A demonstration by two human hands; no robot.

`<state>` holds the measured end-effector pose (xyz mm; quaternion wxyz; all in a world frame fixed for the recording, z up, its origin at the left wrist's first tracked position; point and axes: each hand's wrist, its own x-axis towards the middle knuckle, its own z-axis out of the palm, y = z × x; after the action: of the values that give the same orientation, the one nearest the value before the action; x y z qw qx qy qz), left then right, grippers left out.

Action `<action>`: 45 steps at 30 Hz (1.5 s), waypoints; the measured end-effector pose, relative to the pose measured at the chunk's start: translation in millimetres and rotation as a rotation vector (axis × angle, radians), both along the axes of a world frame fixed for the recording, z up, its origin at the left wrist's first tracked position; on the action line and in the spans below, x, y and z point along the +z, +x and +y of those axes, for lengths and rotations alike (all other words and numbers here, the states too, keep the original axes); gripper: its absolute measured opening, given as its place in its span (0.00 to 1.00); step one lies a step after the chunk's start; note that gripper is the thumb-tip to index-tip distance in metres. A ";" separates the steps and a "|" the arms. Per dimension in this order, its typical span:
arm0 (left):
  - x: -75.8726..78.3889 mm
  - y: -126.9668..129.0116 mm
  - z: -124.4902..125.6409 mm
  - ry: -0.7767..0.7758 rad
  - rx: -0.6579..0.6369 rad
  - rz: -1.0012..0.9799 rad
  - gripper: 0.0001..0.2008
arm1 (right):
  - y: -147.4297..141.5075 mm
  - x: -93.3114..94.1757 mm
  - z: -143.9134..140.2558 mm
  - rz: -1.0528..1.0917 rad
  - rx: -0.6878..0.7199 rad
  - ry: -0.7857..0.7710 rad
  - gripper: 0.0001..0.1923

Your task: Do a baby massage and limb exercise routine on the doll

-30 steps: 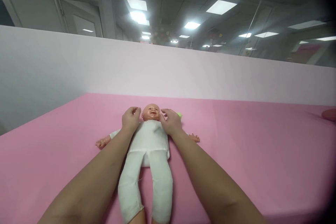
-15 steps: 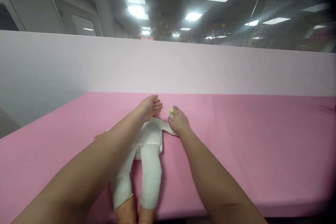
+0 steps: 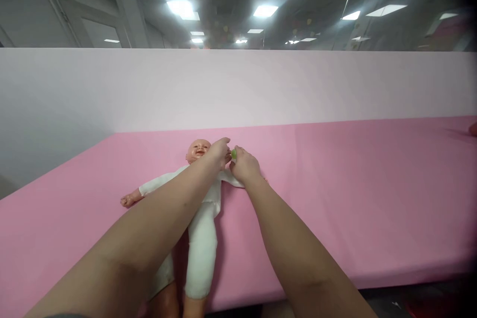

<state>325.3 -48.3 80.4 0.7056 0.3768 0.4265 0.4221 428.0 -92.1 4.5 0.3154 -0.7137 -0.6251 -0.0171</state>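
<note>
Both hands at doll's head, small green object pinched between them.
Doll (image 3: 203,208) lies face-up on pink table (image 3: 354,198); right hand (image 3: 244,166) fingers closed narrow on green object (image 3: 233,153), left hand (image 3: 219,151) fingers curled, touching it beside the head. Object not yet at the mouth. Left forearm crosses the torso, hiding part; pale wall (image 3: 261,89) behind.
</note>
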 end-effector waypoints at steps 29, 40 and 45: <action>-50.8 -180.0 -23.9 -0.182 -0.040 -0.665 0.32 | -148.1 14.4 -50.7 -0.351 0.672 -0.007 0.40; -57.4 -191.7 -17.8 -0.137 0.030 -0.774 0.33 | -149.2 29.3 -81.5 -0.236 0.993 0.003 0.37; -52.9 -187.1 -29.5 -0.118 -0.109 -0.867 0.36 | -153.5 19.9 -85.0 -0.270 0.949 0.095 0.42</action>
<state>138.2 -77.7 27.5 0.8610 0.1458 0.0938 0.4781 274.5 -177.1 24.4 0.2370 -0.3268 -0.9149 0.0077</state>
